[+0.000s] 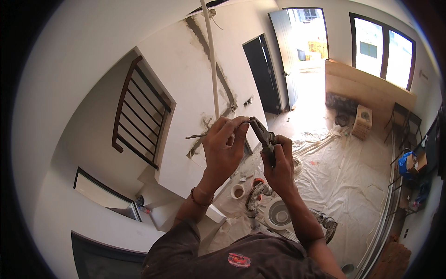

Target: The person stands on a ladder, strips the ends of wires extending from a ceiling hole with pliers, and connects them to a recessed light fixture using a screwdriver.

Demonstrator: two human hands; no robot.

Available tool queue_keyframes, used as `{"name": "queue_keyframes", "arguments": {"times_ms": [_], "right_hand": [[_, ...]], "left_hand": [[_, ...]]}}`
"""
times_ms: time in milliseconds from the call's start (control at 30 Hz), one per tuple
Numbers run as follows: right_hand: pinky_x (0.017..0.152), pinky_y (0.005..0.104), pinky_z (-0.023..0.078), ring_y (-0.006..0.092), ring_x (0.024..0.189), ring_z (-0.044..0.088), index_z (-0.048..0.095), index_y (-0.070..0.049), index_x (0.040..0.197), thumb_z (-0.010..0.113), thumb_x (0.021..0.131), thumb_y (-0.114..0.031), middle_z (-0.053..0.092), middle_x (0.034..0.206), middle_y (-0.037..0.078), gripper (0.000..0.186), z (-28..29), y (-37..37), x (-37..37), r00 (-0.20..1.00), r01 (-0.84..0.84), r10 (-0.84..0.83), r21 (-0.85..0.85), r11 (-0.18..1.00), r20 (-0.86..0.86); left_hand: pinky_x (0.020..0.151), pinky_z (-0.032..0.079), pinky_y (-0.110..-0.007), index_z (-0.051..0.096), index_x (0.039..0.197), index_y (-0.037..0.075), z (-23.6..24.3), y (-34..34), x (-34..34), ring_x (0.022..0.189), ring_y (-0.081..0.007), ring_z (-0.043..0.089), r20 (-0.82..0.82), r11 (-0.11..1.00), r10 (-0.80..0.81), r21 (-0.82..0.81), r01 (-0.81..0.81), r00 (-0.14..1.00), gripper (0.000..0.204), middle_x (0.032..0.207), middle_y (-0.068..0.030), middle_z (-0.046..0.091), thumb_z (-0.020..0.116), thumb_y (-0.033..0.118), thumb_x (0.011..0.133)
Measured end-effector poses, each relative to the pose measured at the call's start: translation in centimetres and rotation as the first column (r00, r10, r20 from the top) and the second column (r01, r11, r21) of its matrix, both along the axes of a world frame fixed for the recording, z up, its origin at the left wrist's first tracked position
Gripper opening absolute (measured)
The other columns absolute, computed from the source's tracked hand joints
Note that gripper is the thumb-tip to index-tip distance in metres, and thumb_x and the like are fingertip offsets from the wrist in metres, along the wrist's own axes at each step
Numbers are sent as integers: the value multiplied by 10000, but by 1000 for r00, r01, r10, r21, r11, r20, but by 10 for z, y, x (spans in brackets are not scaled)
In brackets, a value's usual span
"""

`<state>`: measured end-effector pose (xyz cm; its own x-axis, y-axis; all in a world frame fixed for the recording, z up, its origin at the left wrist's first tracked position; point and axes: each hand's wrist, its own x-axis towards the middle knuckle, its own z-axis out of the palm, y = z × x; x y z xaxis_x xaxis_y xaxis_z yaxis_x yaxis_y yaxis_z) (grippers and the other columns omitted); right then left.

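While right grip (pixel 280 160) holds pliers (pixel 263 135) | rod (pixel 196 136) juts leftward from left grip (pixel 224 143)

Railing (pixel 120 104) left of pliers (pixel 265 137), window (pixel 385 51) right; coil (pixel 300 165) seemingly on sheeting (pixel 344 172)

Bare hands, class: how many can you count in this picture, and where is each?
2: the left hand near the middle, holding a thin grey piece; the right hand just right of it, gripping pliers.
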<state>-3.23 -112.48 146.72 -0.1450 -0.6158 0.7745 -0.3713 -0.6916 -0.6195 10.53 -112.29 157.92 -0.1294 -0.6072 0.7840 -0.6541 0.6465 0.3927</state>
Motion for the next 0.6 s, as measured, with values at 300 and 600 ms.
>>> {"name": "queue_keyframes", "arguments": {"times_ms": [300, 600], "right_hand": [[713, 425, 486, 357, 883, 575, 538, 58, 945, 688, 852, -22, 511, 1098, 210, 194, 1, -8, -14, 993, -57, 52, 40, 998, 108], [742, 417, 478, 352, 890, 562, 539, 69, 980, 681, 868, -47, 508, 1112, 210, 215, -7, -2, -18, 997, -60, 55, 109, 992, 51]], "left_hand": [[748, 540, -335, 652, 1150, -42, -4, 7, -18, 895, -249, 672, 67, 958, -85, -270, 100, 994, 256, 1212, -158, 612, 628, 2, 899], [666, 506, -363, 657, 1051, -12, 4, -12, -15, 807, -275, 635, 232, 994, -61, -76, 81, 971, 155, 897, -126, 650, 629, 11, 900]]}}
